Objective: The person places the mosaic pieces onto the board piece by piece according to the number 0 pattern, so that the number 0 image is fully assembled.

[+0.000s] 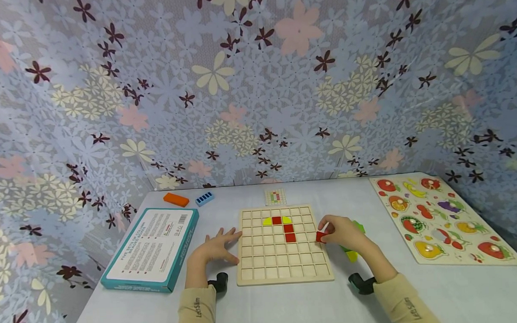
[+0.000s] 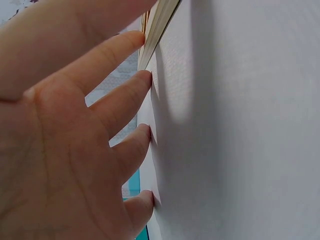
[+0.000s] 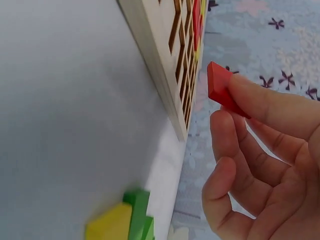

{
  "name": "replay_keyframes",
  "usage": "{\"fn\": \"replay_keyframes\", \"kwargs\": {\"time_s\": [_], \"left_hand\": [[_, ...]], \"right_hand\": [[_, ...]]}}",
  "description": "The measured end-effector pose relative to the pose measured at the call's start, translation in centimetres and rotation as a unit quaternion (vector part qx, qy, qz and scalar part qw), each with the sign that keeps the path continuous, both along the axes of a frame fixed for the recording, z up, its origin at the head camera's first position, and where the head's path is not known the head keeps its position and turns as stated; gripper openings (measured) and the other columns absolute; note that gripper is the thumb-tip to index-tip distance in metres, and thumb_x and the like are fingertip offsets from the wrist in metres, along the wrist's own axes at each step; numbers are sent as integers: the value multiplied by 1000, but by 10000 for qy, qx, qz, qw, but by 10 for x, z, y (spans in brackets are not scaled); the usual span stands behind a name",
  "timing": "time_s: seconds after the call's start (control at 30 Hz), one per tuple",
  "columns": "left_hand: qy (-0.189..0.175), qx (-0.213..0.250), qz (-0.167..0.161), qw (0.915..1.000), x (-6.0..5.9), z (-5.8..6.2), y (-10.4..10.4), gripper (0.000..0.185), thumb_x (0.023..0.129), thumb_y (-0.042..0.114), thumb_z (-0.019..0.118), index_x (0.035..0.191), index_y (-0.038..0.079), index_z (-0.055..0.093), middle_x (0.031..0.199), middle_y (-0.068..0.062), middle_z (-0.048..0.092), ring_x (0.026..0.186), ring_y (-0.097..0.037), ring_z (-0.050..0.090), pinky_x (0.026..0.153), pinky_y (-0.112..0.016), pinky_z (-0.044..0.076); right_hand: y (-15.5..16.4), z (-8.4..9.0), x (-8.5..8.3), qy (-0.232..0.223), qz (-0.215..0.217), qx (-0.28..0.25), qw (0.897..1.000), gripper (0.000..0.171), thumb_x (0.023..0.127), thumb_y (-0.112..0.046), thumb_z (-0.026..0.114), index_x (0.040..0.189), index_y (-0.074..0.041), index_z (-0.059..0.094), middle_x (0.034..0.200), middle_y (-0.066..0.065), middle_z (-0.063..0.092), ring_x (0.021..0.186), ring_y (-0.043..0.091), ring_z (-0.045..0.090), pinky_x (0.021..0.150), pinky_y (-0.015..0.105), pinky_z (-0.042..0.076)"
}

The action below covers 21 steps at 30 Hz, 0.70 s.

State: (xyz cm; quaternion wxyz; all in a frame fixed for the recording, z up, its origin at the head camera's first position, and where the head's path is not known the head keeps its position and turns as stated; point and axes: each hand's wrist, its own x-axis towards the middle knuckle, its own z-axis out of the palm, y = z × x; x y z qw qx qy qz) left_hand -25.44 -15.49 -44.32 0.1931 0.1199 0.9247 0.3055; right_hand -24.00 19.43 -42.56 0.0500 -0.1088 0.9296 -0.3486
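At worktop centre (image 1: 289,303): wooden grid board (image 1: 283,244), flat, with two yellow quarter pieces (image 1: 267,221) and three red squares (image 1: 289,228) seated in upper cells, all other cells open. Right hand (image 1: 344,233) just off board's right edge, fingers (image 3: 260,107) pinching a red square tile (image 1: 321,236), not yet seated; left hand (image 1: 216,247) flat on worktop, fingers straight and spread, tips against board's left edge. Judged early stage: few cells filled, green and yellow loose pieces (image 3: 125,222) waiting beside right hand.
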Motion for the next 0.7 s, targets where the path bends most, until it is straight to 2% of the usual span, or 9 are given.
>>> {"fn": "replay_keyframes", "kwargs": {"time_s": [0.3,0.7], "left_hand": [[5,-25,-23,10000,-1,-2,0,80,66,16,79,138,18,45,150,-7,28,141,-35,7,109,-60,-7],[-66,-13,-40,10000,-1,0,0,82,66,17,79,139,18,44,151,-7,26,141,-35,6,110,-60,-7]], "right_hand": [[-21,-3,2,67,237,-83,9997,12,76,-1,69,87,-4,64,76,1,59,70,14,54,60,26,48],[-47,-6,0,21,446,-141,9989,7,81,-1,64,84,-6,67,79,1,61,71,13,53,62,26,48]]}}
